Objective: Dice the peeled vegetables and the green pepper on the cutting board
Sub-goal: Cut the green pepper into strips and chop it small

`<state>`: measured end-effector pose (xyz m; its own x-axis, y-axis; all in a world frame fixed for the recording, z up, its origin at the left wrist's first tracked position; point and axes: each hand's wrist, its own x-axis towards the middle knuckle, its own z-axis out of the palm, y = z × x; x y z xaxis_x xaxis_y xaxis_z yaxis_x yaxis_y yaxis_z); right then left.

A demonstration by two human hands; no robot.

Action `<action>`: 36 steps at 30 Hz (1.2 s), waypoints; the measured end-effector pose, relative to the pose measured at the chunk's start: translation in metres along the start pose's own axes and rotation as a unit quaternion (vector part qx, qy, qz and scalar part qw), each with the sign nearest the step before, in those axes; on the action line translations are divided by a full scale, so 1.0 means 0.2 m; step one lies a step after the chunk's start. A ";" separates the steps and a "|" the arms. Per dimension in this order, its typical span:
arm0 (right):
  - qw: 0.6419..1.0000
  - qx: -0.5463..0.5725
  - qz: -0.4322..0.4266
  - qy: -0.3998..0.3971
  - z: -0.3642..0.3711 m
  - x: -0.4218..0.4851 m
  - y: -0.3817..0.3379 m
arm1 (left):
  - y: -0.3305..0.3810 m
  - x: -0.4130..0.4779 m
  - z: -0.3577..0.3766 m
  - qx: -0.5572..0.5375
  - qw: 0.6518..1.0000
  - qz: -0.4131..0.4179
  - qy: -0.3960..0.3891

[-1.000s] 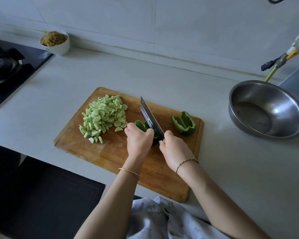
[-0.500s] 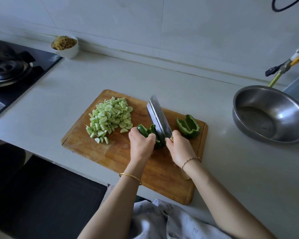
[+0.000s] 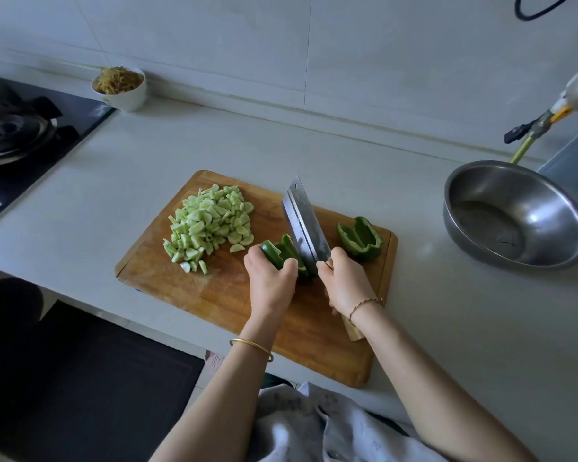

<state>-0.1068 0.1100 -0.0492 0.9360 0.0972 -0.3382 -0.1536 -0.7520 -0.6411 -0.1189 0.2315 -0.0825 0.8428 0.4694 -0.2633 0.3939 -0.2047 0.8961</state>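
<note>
Slicing well, fingertips of the left hand (image 3: 270,284) gripping the pepper half (image 3: 282,252) are best kept curled from the cleaver (image 3: 306,225) clenched in the right hand (image 3: 346,282).

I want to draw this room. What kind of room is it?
Most likely a home kitchen: a black gas stove sits at one end of the pale countertop, with a wooden cutting board and a round steel bowl on it.

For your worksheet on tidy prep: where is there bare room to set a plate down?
Free: counter between white bowl and cutting board; also between board and steel bowl. Crowded: the board's far half, with diced pile, cleaver, pepper pieces.
</note>
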 end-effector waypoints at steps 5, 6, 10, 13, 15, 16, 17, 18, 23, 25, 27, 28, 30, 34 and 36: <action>0.997 0.063 -0.029 0.014 -0.07 -0.05 0.00 | -0.01 0.03 -0.01 0.012 1.000 -0.002 -0.020; 0.996 0.073 -0.033 0.025 -0.10 -0.06 -0.01 | -0.01 0.03 -0.01 0.011 1.000 -0.003 -0.020; 0.997 0.057 -0.041 0.027 -0.16 -0.10 -0.03 | 0.00 0.05 0.00 0.004 1.000 -0.006 -0.021; 0.999 0.037 -0.039 0.004 -0.15 -0.15 -0.04 | 0.00 0.07 0.00 -0.014 1.000 -0.016 -0.023; 0.999 0.026 -0.041 0.000 -0.14 -0.16 -0.04 | 0.01 0.07 0.01 -0.018 0.999 -0.021 -0.021; 0.999 0.021 -0.043 -0.001 -0.14 -0.17 -0.04 | 0.01 0.08 0.01 -0.018 0.999 -0.022 -0.021; 0.999 0.017 -0.043 -0.003 -0.14 -0.17 -0.04 | 0.01 0.08 0.01 -0.016 0.999 -0.023 -0.021; 0.999 0.014 -0.043 -0.005 -0.14 -0.17 -0.04 | 0.01 0.08 0.01 -0.016 0.999 -0.023 -0.021; 0.999 0.011 -0.034 -0.021 -0.14 -0.18 -0.04 | 0.02 0.08 0.02 0.000 1.000 -0.024 -0.020; 0.999 0.002 -0.035 -0.021 -0.15 -0.18 -0.04 | 0.02 0.09 0.02 0.006 0.999 -0.025 -0.020; 0.999 -0.015 -0.038 -0.019 -0.14 -0.17 -0.05 | 0.02 0.09 0.02 0.021 0.999 -0.027 -0.019; 0.999 -0.028 -0.039 -0.018 -0.14 -0.17 -0.06 | 0.02 0.09 0.02 0.034 0.999 -0.026 -0.018; 0.997 -0.055 -0.042 -0.020 -0.13 -0.15 -0.08 | 0.02 0.09 0.02 0.052 0.998 -0.021 -0.012; 0.994 -0.102 -0.046 -0.007 -0.08 -0.15 -0.10 | 0.03 0.09 0.03 0.054 0.998 -0.035 -0.008; 0.990 -0.130 -0.051 0.007 -0.05 -0.17 -0.09 | 0.03 0.09 0.03 0.059 0.997 -0.038 -0.009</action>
<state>-0.1319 0.1138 -0.0193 0.9473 0.1738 -0.2691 0.0277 -0.8814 -0.4715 -0.0985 0.2345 -0.0834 0.8151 0.4720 -0.3359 0.4963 -0.2695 0.8253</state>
